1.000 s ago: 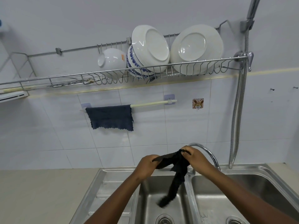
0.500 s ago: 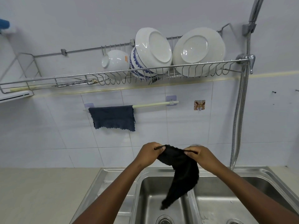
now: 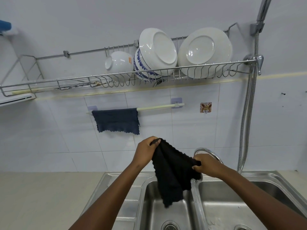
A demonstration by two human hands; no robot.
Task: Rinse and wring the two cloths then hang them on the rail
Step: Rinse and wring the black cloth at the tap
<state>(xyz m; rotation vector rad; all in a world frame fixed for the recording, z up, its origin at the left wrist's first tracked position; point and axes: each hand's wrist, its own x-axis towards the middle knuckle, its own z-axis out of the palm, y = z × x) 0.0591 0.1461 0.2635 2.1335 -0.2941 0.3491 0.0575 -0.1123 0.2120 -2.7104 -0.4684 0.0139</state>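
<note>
Done: blue cloth (image 3: 116,121) hung on rail (image 3: 159,107).
Left: black cloth (image 3: 172,170), pinched by left hand (image 3: 144,152) and right hand (image 3: 207,165) fingers, awaited hanging.

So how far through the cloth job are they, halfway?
About that, by the look of it. One dark blue cloth already hangs on the rail, covering its left part. The black cloth is in hand, held spread over the sink between the left hand and right hand. No water is visibly running. Left to do: hang it on the bare right stretch of the rail.
</note>
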